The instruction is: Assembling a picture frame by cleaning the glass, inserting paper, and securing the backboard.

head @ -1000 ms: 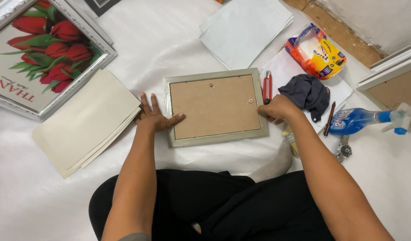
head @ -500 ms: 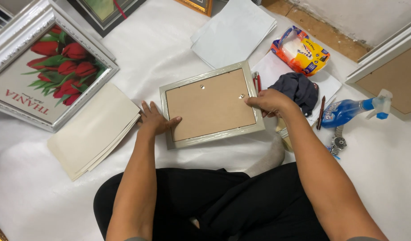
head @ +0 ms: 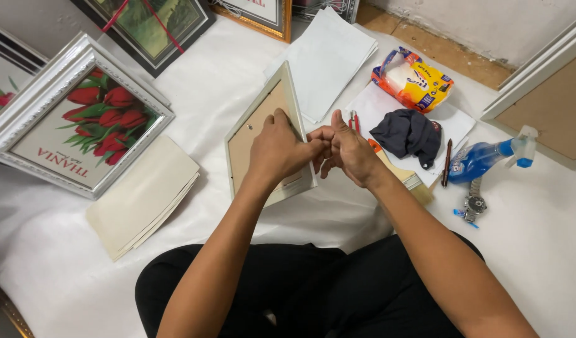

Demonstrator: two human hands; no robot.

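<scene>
Pale wood frame (head: 263, 134): a small picture frame, brown backing board facing up, tilted on its edge over the middle of the white sheet (head: 63, 269) that covers the floor.
Left hand (head: 278, 150): laid over the frame's right rail, its grip closed on that rail.
Right hand (head: 344, 150): touching the left hand at the same rail, fingers curled narrow; probably pinching the edge, though the left hand hides the contact.
Beside the right hand: dark cloth (head: 407, 133) on white paper, blue spray bottle (head: 488, 158), wristwatch (head: 474, 203).
Left edge: stack of cream boards (head: 144, 194), silver-framed tulip picture (head: 81, 119).
</scene>
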